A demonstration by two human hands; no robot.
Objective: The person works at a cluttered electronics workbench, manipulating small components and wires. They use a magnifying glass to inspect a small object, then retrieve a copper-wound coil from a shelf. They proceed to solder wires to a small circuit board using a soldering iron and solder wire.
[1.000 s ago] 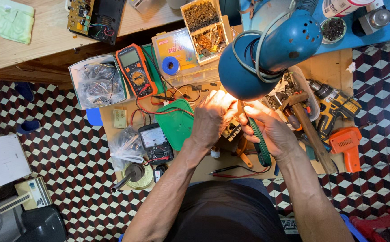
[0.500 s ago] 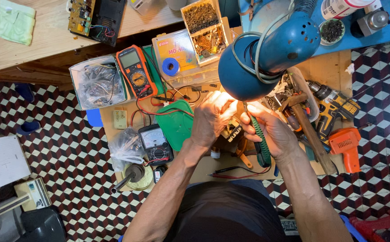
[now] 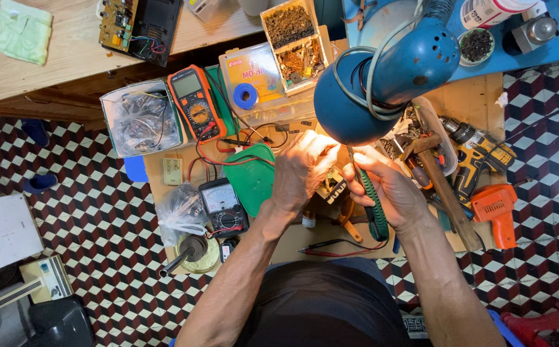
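A: What are the two hands doing at the middle of the frame?

B: The right hand (image 3: 392, 186) is closed around a green-handled tool (image 3: 370, 200), its shaft pointing up toward the bright spot under the blue lamp (image 3: 388, 77). The left hand (image 3: 302, 168) is curled over a small dark part (image 3: 332, 188) just left of the tool; the fingers are bent on it, though I cannot tell how firmly they grip.

A: So where does that part sit?

B: At the centre of the frame, on the wooden board (image 3: 472, 103), between both hands, just below the lamp head.

A: And around them?

B: Left of the left hand lies a green lid-like tray (image 3: 250, 180), with red leads (image 3: 218, 159) across it. Lower left of that stands a dark analogue meter (image 3: 223, 207); above it, an orange multimeter (image 3: 194, 103). At the right edge of the board lie a wooden-handled hammer (image 3: 443, 186), a yellow drill (image 3: 475, 154) and an orange tool (image 3: 496, 212). A compartment box of small parts (image 3: 295, 38) sits at top centre.
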